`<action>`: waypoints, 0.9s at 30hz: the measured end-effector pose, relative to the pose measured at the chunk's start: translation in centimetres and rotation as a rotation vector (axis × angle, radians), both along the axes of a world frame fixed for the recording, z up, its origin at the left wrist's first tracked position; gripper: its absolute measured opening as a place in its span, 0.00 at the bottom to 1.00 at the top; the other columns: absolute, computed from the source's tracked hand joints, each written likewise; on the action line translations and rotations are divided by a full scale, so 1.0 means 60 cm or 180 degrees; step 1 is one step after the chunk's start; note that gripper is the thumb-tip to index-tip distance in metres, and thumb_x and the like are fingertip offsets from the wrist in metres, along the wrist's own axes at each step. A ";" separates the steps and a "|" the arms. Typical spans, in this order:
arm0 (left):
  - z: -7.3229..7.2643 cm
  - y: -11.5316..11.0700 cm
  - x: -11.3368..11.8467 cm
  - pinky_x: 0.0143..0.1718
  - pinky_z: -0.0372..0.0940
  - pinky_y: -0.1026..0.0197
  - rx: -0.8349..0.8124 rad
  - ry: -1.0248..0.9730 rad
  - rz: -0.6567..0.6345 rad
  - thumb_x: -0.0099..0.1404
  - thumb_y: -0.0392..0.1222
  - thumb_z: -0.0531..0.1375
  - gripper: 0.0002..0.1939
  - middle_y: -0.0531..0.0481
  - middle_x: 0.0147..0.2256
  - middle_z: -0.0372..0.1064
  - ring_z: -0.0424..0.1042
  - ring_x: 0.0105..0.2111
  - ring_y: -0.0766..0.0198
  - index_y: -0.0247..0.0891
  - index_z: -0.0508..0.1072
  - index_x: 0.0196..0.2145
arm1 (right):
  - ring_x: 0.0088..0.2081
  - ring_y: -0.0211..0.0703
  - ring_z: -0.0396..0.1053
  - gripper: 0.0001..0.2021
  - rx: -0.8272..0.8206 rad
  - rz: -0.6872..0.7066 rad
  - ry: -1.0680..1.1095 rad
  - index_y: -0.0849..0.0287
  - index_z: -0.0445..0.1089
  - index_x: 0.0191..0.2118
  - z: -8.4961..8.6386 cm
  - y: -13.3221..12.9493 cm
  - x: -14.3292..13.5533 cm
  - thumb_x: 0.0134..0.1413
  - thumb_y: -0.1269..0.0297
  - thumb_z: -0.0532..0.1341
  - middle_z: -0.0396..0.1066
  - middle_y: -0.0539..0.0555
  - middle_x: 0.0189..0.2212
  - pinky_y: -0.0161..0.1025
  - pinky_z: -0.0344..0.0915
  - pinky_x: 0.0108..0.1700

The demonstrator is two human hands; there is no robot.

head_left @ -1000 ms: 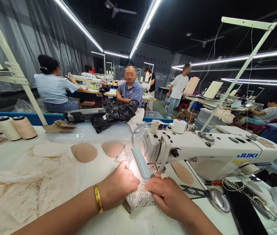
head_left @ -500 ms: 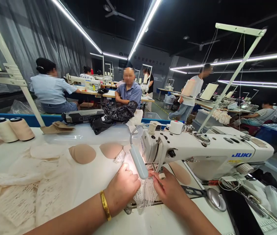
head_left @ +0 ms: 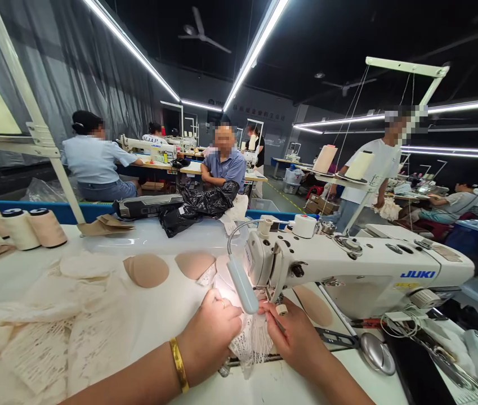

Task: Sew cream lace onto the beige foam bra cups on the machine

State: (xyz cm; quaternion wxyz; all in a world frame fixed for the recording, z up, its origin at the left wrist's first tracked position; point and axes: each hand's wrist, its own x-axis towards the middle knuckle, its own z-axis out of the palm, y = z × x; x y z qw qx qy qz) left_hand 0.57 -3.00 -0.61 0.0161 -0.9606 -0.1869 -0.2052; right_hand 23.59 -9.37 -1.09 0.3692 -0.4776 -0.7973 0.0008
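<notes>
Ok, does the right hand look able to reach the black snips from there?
Probably yes: the black snips lie just beside the right hand, with nothing visible on top of them, though its fingers are busy at the lace.

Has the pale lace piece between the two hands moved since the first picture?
Yes, the pale lace piece has shifted to the right, judged against the grey oblong lamp.
</notes>
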 end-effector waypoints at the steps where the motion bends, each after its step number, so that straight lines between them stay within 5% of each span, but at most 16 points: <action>1: 0.005 -0.002 -0.006 0.53 0.63 0.41 -0.0106 0.0072 0.0100 0.60 0.33 0.63 0.04 0.47 0.36 0.74 0.73 0.41 0.50 0.40 0.73 0.34 | 0.41 0.49 0.76 0.15 0.0038 0.0019 -0.0022 0.54 0.70 0.49 -0.001 -0.001 0.000 0.66 0.75 0.51 0.78 0.56 0.40 0.43 0.72 0.41; 5: 0.023 -0.011 -0.019 0.56 0.58 0.33 -0.0269 0.0273 0.0421 0.61 0.46 0.66 0.10 0.45 0.39 0.73 0.72 0.43 0.46 0.42 0.76 0.40 | 0.40 0.50 0.74 0.15 0.0000 0.0104 -0.0215 0.52 0.68 0.52 0.007 -0.012 -0.010 0.67 0.74 0.51 0.77 0.54 0.39 0.44 0.70 0.40; 9: 0.043 -0.023 -0.005 0.49 0.66 0.45 -0.0568 0.0455 0.0670 0.63 0.46 0.63 0.12 0.43 0.43 0.73 0.71 0.42 0.48 0.40 0.74 0.43 | 0.49 0.53 0.71 0.21 -0.0125 0.0677 -0.0338 0.50 0.60 0.62 0.020 -0.025 -0.032 0.67 0.64 0.61 0.73 0.56 0.51 0.45 0.69 0.49; 12: 0.067 -0.030 -0.004 0.45 0.68 0.54 -0.1035 0.0611 0.0347 0.61 0.39 0.62 0.09 0.47 0.45 0.73 0.71 0.42 0.52 0.42 0.72 0.41 | 0.52 0.54 0.68 0.30 0.0003 0.0754 -0.0456 0.53 0.54 0.66 0.011 -0.024 -0.045 0.64 0.63 0.66 0.70 0.59 0.55 0.45 0.68 0.50; 16: 0.087 -0.029 -0.022 0.43 0.66 0.57 -0.1342 0.0932 -0.0117 0.52 0.32 0.60 0.15 0.50 0.45 0.72 0.72 0.42 0.55 0.43 0.70 0.38 | 0.37 0.48 0.68 0.16 0.0020 0.0122 -0.0963 0.56 0.68 0.45 -0.020 -0.005 -0.037 0.57 0.82 0.55 0.72 0.54 0.36 0.39 0.63 0.35; 20: 0.076 -0.021 -0.027 0.44 0.64 0.49 -0.0871 0.1105 0.0064 0.51 0.31 0.59 0.14 0.49 0.42 0.71 0.72 0.40 0.51 0.43 0.71 0.37 | 0.37 0.47 0.70 0.16 -0.0129 -0.0174 -0.1205 0.56 0.67 0.33 -0.035 0.009 -0.016 0.47 0.86 0.53 0.75 0.54 0.37 0.40 0.64 0.38; 27: 0.045 0.003 -0.022 0.52 0.61 0.40 -0.0520 0.0708 0.0152 0.56 0.32 0.59 0.18 0.47 0.46 0.75 0.73 0.46 0.47 0.42 0.72 0.45 | 0.46 0.48 0.73 0.22 -0.0190 0.0068 -0.0846 0.53 0.72 0.49 -0.010 0.003 -0.012 0.58 0.83 0.52 0.79 0.54 0.45 0.43 0.68 0.49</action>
